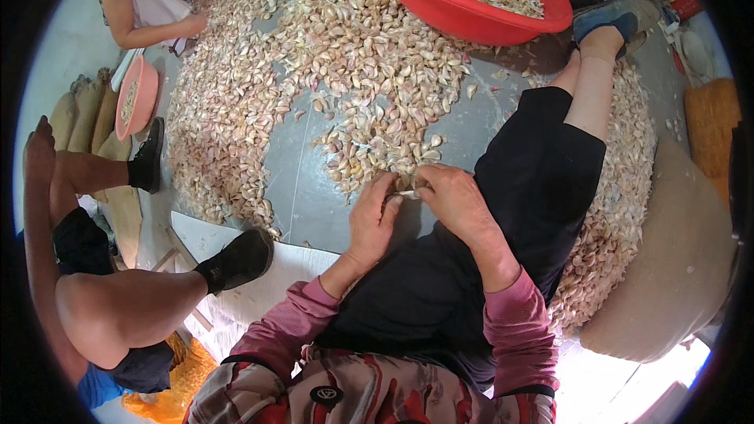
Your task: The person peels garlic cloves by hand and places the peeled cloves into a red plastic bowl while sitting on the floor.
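Observation:
My left hand point(371, 221) and my right hand point(459, 199) meet at the near edge of a spread of garlic cloves point(377, 122). Between their fingertips is a small whitish garlic clove point(408, 194), partly covered by the fingers. Both hands are closed in a pinch on it. Just beyond my fingers, loose cloves lie on the grey tabletop point(302, 180).
A big red basin point(487, 16) of pale cloves or skins stands at the far right. A pink basin point(137, 98) is at the left. Other people sit around, one with a hand point(192, 25) at the pile. A full sack point(667, 267) lies right; more sacks point(86, 114) left.

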A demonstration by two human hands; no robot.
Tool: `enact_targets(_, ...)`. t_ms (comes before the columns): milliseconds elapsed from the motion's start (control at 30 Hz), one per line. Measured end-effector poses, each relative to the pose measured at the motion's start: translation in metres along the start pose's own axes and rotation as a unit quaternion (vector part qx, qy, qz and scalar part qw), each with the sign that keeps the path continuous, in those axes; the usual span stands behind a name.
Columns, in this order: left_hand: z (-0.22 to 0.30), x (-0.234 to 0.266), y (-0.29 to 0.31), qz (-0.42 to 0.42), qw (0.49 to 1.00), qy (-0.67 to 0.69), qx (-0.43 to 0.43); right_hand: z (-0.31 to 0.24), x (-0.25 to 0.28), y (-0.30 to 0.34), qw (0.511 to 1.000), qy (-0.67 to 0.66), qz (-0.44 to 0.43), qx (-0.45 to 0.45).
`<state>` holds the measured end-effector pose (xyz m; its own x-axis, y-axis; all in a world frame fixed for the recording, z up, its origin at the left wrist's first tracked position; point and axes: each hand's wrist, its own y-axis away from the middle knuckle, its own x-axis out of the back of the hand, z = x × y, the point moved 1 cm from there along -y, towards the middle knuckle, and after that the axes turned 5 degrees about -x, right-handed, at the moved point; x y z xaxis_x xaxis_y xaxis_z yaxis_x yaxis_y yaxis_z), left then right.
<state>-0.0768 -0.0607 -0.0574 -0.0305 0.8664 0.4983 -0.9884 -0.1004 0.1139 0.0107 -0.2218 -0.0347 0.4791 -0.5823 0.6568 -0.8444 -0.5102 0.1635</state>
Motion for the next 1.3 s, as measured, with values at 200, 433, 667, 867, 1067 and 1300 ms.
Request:
enact_targets(200,-0.026,-0.002,-0.040,-0.056,0.916,-0.339,-0.208,-0.001,0.001,-0.010,0.995,-0.021,0.092,-0.030)
enact_targets(433,-0.036,0.012,-0.117,0.020,0.903,-0.375,-0.208,-0.006,0.012,-0.010,0.983,-0.043,0.168,-0.053)
enact_targets(667,0.003,-0.043,-0.180,-0.037,0.875,-0.414,-0.248,-0.005,0.042,-0.012,0.875,-0.380,0.277,-0.117)
enact_targets(867,-0.006,-0.042,-0.128,-0.062,0.890,-0.395,-0.218,0.023,0.067,-0.001,0.758,-0.540,0.357,-0.078)
enact_targets(1067,0.028,-0.055,-0.142,0.040,0.896,-0.291,-0.333,0.033,0.079,0.012,0.673,-0.638,0.372,-0.052)
enact_targets(1300,0.024,-0.088,-0.147,-0.107,0.934,-0.190,-0.282,0.033,0.072,0.015,0.687,-0.645,0.328,-0.069)
